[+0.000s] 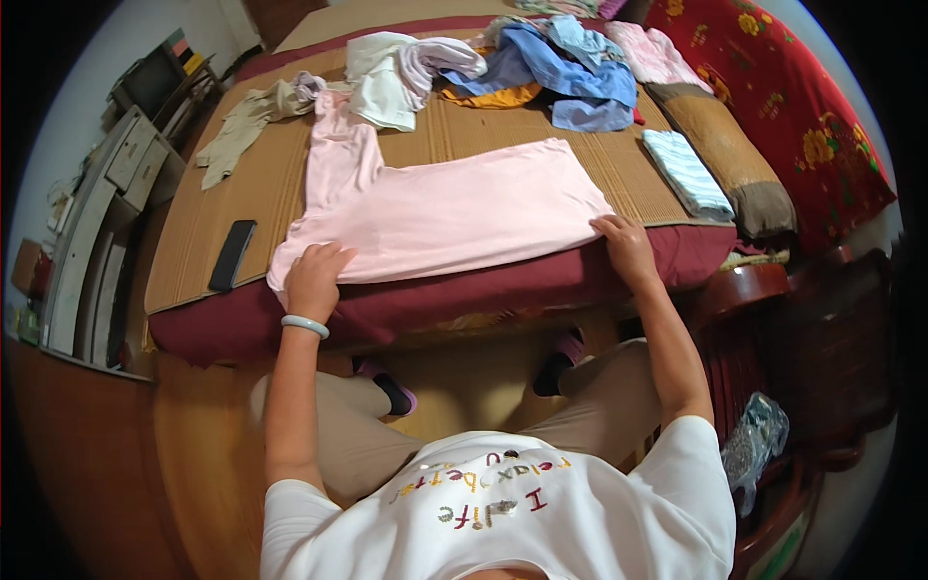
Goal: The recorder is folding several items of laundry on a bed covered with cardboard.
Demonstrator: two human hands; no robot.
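Observation:
A pale pink long-sleeved shirt [454,208] lies on the bed, doubled lengthwise, with its body stretched from left to right and a sleeve reaching away at the left. Its near edge runs along the front of the bed. My left hand [317,274], below a pale bangle, grips the shirt's near left corner, thumb partly hidden. At the other end my right hand [628,249] pinches the near right corner, its fingertips closed on the cloth. The fabric between both hands is drawn fairly straight.
Farther back lie a beige garment [253,124], white clothes [382,82], and a blue heap [580,72]. A folded striped cloth [686,172] sits right, beside a brown pillow [725,150]. A black phone [232,255] rests left. A dark wooden chair [744,290] stands near right.

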